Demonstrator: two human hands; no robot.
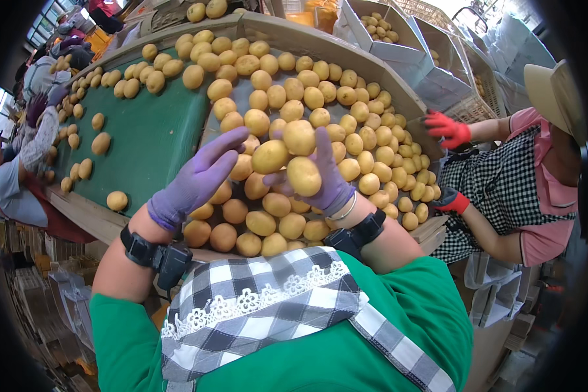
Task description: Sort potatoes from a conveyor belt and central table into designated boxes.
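Observation:
Both my hands wear purple gloves and are raised over a table spread with many yellow potatoes. My right hand [323, 179] has its palm turned up, with a potato [304, 176] resting on it. Two more potatoes, one upper [299, 137] and one to the left [270, 157], lie against it or just above the fingers; whether they are held or in the air I cannot tell. My left hand [198, 176] is apart from them on the left, fingers spread, holding nothing. Loose potatoes [276, 204] lie beneath and around both hands.
A green conveyor belt [142, 132] with scattered potatoes runs to the left. A wooden rim [323, 41] borders the table. Cardboard boxes [397, 56] stand beyond it. At the right is a co-worker's red-gloved hand [447, 129]; other people stand along the belt at the left.

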